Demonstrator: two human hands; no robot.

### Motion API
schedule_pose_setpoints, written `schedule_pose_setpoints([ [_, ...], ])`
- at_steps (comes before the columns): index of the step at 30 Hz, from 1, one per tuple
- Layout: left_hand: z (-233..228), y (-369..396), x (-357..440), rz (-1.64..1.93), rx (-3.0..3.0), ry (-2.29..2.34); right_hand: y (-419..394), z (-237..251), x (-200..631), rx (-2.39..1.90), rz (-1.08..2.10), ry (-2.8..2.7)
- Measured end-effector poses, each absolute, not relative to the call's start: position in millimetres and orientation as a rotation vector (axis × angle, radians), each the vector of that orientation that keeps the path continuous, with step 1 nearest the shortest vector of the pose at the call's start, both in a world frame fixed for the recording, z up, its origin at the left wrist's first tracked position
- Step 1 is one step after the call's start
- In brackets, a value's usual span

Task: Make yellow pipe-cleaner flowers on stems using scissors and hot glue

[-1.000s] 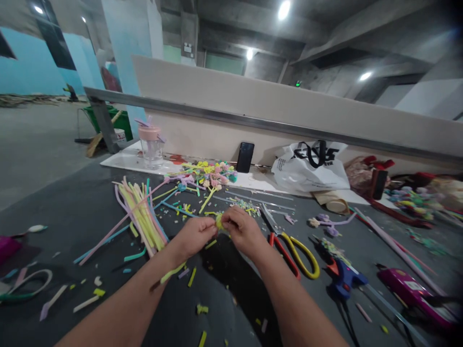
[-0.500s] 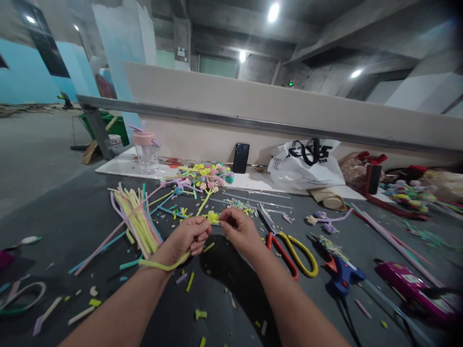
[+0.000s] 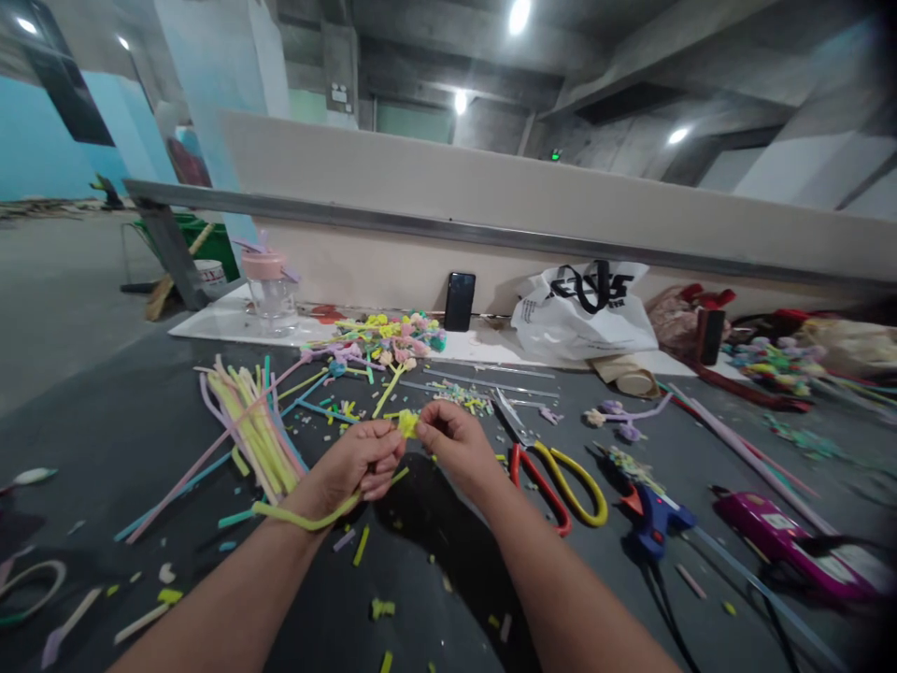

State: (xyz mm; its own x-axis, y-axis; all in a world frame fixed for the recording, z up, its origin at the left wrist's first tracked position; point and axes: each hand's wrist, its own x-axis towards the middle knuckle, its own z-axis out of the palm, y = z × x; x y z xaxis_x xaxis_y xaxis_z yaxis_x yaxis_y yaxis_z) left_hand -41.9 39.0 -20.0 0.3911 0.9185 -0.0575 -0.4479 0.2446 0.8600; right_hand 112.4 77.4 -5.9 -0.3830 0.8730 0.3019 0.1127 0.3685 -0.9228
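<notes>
I locate the yellow chenille flower (image 3: 407, 423) between both hands, taken as dial centre. The left hand (image 3: 361, 460) pinches its left side between thumb and fingers; the right hand (image 3: 459, 447) pinches its right edge. A yellow chenille stem (image 3: 301, 521) crosses the left wrist. I read a chenille-stem bundle (image 3: 256, 435) at 9 o'clock, scissors (image 3: 528, 446) and hot-glue gun (image 3: 655, 526) toward 4, smartphone (image 3: 460, 302) at 1.

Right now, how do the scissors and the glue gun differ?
The scissors have one red and one yellow handle; the glue gun is mostly blue. The glue gun has a black cord; the scissors have none. The scissors lie nearer the right hand than the glue gun does. Both lie on the dark table, tips toward its far side.
</notes>
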Motion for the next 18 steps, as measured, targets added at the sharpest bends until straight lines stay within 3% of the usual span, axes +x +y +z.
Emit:
schedule_pose_setpoints([
  [6, -19, 37, -44, 1.005, 0.774, 0.448, 73, -3, 109, -0.721, 1.415, -1.507],
  [18, -19, 30, -48, 0.914, 0.647, 0.244, 64, -1, 110, -0.579, 1.178, -1.655],
])
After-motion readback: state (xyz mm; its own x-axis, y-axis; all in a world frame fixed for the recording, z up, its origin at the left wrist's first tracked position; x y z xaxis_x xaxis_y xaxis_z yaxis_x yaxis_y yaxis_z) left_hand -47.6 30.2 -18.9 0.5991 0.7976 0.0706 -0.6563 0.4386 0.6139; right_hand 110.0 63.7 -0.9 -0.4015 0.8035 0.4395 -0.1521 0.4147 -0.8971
